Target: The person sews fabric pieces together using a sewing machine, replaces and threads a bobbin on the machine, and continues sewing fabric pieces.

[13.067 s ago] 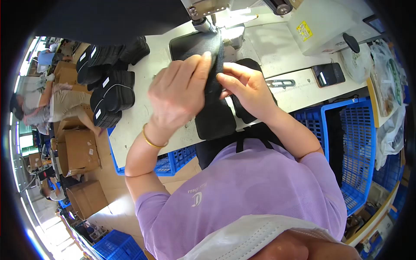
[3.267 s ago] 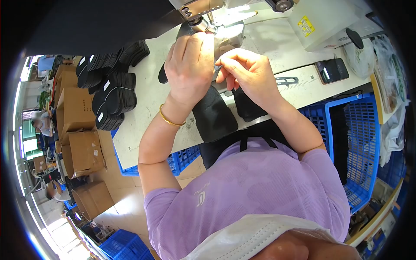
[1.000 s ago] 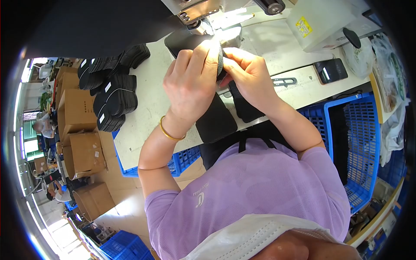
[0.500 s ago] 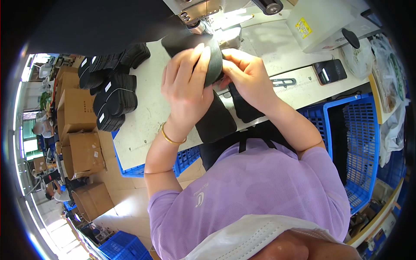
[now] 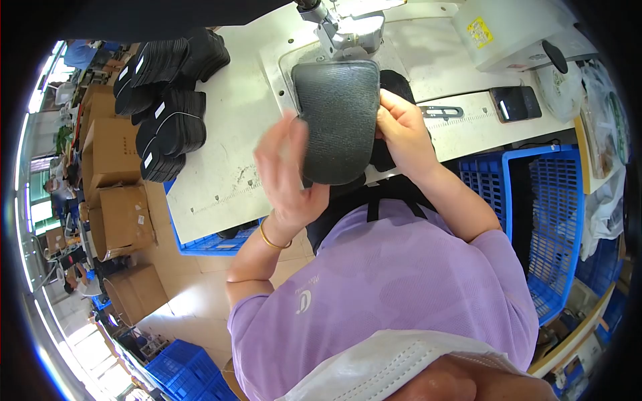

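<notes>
A black rounded pad (image 5: 336, 123) with a textured surface is held up in front of the sewing machine's head (image 5: 348, 32). My right hand (image 5: 405, 131) pinches its right edge between thumb and fingers. Beside the pad's left edge is my left hand (image 5: 286, 175), blurred, its fingers spread and apart from one another. Another black piece (image 5: 396, 85) lies behind the pad on the right, partly covered by it and by my right hand. A further dark piece shows only slightly under the pad's lower edge.
Bundled stacks of black pieces (image 5: 175, 127) sit on the left of the white table (image 5: 227, 160). A phone (image 5: 515, 104) and a slotted metal plate (image 5: 441, 112) lie to the right. Blue crates (image 5: 552, 227) stand beside the table. Cardboard boxes (image 5: 124, 224) are on the floor at left.
The black pad has come away from the machine's head toward me and now shows its broad face. My left hand has moved lower and its fingers have opened off the pad.
</notes>
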Action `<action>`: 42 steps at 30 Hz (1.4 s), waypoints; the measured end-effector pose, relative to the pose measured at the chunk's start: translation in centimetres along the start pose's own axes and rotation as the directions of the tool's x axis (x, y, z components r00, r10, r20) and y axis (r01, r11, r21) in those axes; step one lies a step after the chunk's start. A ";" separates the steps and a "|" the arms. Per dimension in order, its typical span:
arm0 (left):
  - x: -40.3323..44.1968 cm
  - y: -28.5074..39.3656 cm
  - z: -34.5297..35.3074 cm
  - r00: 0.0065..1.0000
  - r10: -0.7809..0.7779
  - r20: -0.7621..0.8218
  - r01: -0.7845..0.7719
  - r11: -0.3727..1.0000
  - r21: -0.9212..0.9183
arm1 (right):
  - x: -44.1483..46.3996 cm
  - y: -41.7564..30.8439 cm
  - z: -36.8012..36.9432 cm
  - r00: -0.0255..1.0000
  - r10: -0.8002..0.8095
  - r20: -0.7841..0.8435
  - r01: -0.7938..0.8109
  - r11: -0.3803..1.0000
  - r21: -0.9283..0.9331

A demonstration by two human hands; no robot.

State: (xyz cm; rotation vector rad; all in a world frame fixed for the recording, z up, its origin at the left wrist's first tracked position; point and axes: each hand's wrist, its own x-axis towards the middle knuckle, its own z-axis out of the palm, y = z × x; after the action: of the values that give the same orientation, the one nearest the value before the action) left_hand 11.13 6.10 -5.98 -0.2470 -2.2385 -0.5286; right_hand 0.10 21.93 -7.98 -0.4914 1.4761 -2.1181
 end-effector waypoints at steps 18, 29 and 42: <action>-0.9 -1.4 0.0 0.581 -0.451 0.678 0.781 0.075 -0.619 | -1.9 -0.5 -2.8 0.995 -0.093 -0.021 0.089 0.984 -0.157; -1.0 -1.7 0.1 0.561 -0.430 0.707 0.796 0.046 -0.604 | -1.9 -0.5 -2.7 0.978 -0.204 0.047 0.209 0.940 -0.269; -1.1 -2.1 0.1 0.558 -0.444 0.701 0.796 0.046 -0.604 | -2.2 -0.6 -2.3 0.991 -0.129 0.032 0.132 0.975 -0.179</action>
State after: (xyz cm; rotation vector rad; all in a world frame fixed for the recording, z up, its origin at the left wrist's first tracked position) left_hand 11.04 4.24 -7.46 0.2280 -1.9625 -2.4612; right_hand 0.50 25.10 -8.23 -0.6916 1.6747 -2.0802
